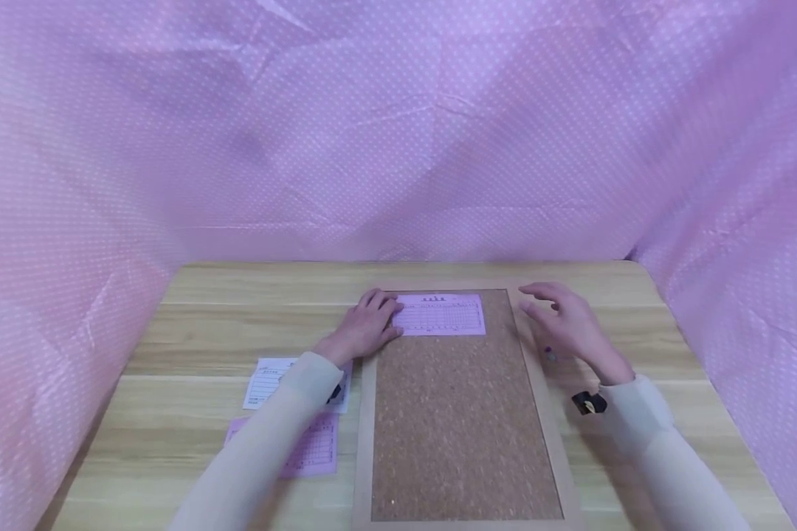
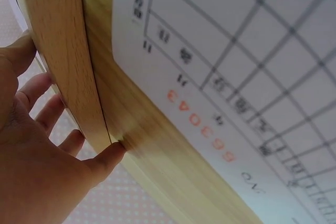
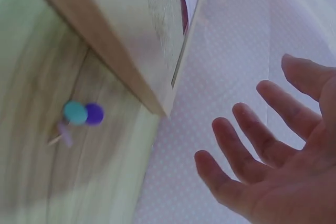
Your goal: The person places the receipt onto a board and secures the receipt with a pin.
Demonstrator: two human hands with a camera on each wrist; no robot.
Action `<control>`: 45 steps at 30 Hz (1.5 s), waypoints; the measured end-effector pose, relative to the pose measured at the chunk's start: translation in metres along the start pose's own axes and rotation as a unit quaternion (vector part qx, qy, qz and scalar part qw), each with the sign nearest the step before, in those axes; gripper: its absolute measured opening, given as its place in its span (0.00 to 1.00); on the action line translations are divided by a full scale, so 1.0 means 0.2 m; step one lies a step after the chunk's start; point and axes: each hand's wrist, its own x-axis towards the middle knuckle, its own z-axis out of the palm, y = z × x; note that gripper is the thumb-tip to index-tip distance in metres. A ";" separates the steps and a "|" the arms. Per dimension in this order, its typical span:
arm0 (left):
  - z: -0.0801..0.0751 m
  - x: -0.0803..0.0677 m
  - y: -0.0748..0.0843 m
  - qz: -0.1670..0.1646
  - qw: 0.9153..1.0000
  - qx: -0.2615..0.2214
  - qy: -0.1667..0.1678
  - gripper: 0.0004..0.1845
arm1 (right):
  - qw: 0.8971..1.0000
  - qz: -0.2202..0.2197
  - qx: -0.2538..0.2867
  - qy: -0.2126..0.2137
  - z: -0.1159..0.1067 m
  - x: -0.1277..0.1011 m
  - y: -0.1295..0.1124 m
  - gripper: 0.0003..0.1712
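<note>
pink form (image 1: pixel 440 315), brown corkboard (image 1: pixel 461 420)

Staged recording booth / desk setup, not a lived-in room. Evidence: pink polka-dot cloth backdrop (image 1: pixel 398 133) draped on three sides, creased, hiding all walls. Single light wood-grain table (image 1: pixel 192 332) at centre. Office-type props only: framed cork board (image 1: pixel 465 413) laid flat, pink printed form (image 1: pixel 441 316) on cork, further white form (image 1: pixel 268 380) and pink form (image 1: pixel 312 453) at table's left, push pins (image 3: pixel 84 114) on wood beside board frame. No furniture or fixtures otherwise visible.
</note>
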 end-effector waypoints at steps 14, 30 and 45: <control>-0.01 0.01 0.01 0.005 1.000 0.008 -0.005 0.29 | 1.000 0.013 -0.016 0.019 -0.10 -0.19 0.12 0.15; 0.00 0.00 0.03 0.021 1.000 0.002 0.001 0.27 | 0.991 0.063 -0.009 -0.120 -0.09 -0.23 0.29 0.16; -0.02 0.00 0.00 0.010 1.000 0.011 -0.007 0.28 | 0.985 -0.002 0.059 -0.159 -0.09 -0.16 0.35 0.11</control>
